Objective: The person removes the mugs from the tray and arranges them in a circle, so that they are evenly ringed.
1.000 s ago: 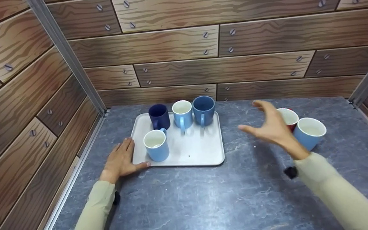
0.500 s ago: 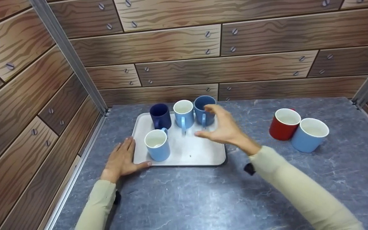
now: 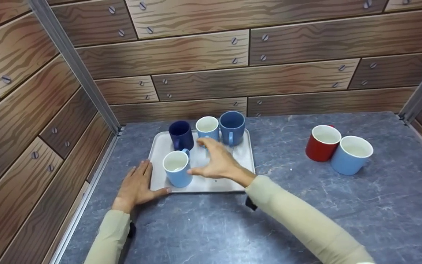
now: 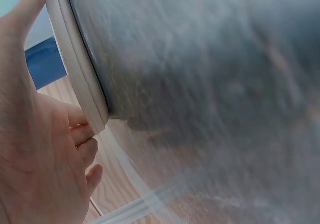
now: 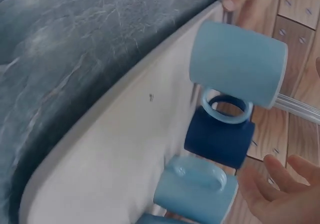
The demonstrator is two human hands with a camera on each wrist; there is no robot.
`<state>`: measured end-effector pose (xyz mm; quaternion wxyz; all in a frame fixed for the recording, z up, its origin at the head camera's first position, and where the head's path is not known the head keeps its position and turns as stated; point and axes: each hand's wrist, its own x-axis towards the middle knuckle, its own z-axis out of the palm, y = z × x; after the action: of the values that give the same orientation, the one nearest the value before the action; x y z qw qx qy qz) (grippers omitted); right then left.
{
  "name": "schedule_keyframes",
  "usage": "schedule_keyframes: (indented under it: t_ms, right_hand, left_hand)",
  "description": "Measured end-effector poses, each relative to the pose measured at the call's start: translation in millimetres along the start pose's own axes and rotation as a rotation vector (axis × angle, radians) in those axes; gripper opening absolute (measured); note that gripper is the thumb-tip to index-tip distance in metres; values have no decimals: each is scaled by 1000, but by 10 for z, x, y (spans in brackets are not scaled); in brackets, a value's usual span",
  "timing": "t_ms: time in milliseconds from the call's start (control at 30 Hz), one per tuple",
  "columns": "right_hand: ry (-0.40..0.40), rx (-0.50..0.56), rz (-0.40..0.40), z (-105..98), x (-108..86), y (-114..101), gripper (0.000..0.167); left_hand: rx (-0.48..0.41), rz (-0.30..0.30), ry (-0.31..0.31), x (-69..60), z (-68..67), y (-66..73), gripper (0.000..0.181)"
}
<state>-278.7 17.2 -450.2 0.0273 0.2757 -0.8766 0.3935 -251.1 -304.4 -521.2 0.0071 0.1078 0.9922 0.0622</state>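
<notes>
My left hand (image 3: pixel 134 185) rests at the left front corner of the white tray (image 3: pixel 220 185), thumb along its front edge and fingers along its left side. Over the tray, my right hand (image 3: pixel 222 159) is spread and holds nothing. Its thumb is beside the front light blue mug (image 3: pixel 178 178); whether they touch I cannot tell. Behind that mug stand a dark navy mug (image 3: pixel 181 135), a second light blue mug (image 3: pixel 207 124), partly hidden by my right fingers, and a mid-blue mug (image 3: pixel 232 126). In the right wrist view, the front light blue mug (image 5: pixel 237 59) shows its ring handle.
On the grey marbled table (image 3: pixel 288 220), a red mug (image 3: pixel 319 148) and a wide light blue mug (image 3: pixel 350 161) stand side by side at the right. Wood-patterned walls (image 3: pixel 196 66) border the table at the back and sides, with metal rails at the corners.
My right hand has moved left from beside the red mug, across the mid-blue mug, to the front light blue mug. My left hand and the mugs have stayed in place.
</notes>
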Motion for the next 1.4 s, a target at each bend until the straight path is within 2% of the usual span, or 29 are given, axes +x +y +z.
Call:
schedule_keyframes:
  t_ms: [167, 300, 467, 567, 733, 967, 1133, 1400]
  right_hand:
    - [-53, -3, 11, 191, 82, -66, 102]
    - [-58, -10, 9, 353, 125, -107, 101]
    - [-12, -1, 33, 543, 151, -116, 94]
    - [27, 29, 46, 631, 165, -98, 86]
    - [46, 89, 58, 728, 174, -46, 81]
    - [73, 168, 55, 768, 186, -16, 76]
    - [99, 165, 68, 753, 180, -51, 74]
    - [115, 193, 35, 574, 136, -161, 75]
  left_hand:
    - [0, -8, -3, -9, -13, -10, 132]
    - [-6, -5, 4, -8, -17, -6, 132]
    - [-7, 4, 11, -4, -5, 2, 131]
    - [-6, 4, 18, -7, 0, 2, 130]
    - [-7, 5, 27, -4, 3, 4, 130]
    - [1, 1, 15, 15, -8, 11, 131]
    - [2, 2, 17, 24, -4, 11, 131]
    - [7, -1, 10, 17, 4, -5, 131]
